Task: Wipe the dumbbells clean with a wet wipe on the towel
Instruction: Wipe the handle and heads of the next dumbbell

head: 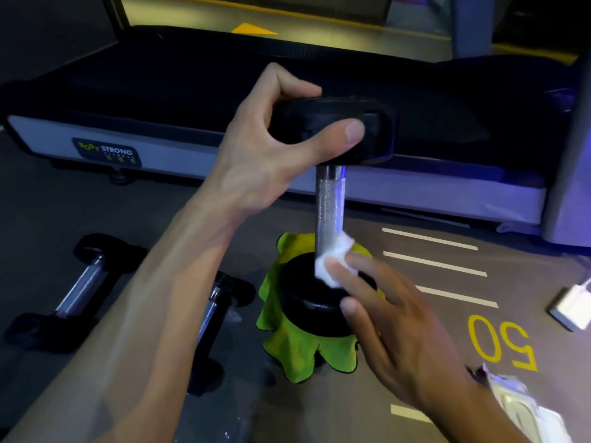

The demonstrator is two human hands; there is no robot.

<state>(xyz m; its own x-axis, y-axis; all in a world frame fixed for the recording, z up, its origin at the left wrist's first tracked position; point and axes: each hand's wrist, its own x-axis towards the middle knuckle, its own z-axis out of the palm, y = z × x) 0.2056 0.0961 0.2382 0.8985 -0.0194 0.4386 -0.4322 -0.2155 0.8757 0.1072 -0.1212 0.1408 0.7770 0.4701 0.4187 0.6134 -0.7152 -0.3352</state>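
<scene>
Three dumbbells: one [329, 199] upright on the single green towel [300, 346], two [73, 292] flat on the floor. Left hand [262, 148] grip clenched on its top head; right hand [393, 318] grip presses one wet wipe [332, 260] against the handle.

You are looking down at a grey gym floor [198, 251] painted with short white dashes [435, 264] and a yellow "50" [502, 342] on your right. Across the far side runs a treadmill [192, 100], its black belt dark and its pale side rail [179, 155] carrying a "Body Strong" label [107, 152]. At the rail's right end a grey upright [572, 174] rises out of view. Beyond the deck a brighter strip of floor shows yellow lines and a yellow triangle [252, 28]. The light is dim, with a bluish-violet cast falling along the rail's right half.
</scene>
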